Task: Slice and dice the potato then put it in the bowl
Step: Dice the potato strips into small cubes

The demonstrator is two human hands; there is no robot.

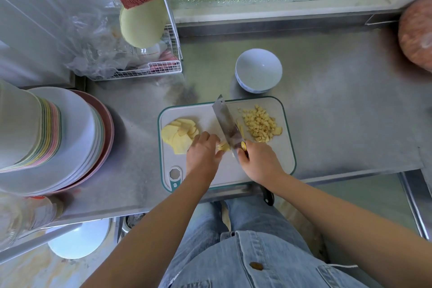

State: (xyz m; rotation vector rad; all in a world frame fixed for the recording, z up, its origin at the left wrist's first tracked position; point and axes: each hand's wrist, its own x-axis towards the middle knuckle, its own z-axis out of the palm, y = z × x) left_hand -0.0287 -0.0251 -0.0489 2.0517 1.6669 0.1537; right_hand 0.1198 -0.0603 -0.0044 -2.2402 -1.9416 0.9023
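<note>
We're mid-dice: left hand (203,150) pins the potato strips (223,146), right hand (259,162) grips the cleaver (226,124); next we likely work through the slices (180,134), then load the bowl (258,70).

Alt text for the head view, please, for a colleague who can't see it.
A person dices potato on a white cutting board: the right hand grips a cleaver, cutting the potato strips held by the left hand. Diced cubes lie on the board's right, uncut slices on its left; an empty white bowl stands just beyond on the steel counter.
</note>
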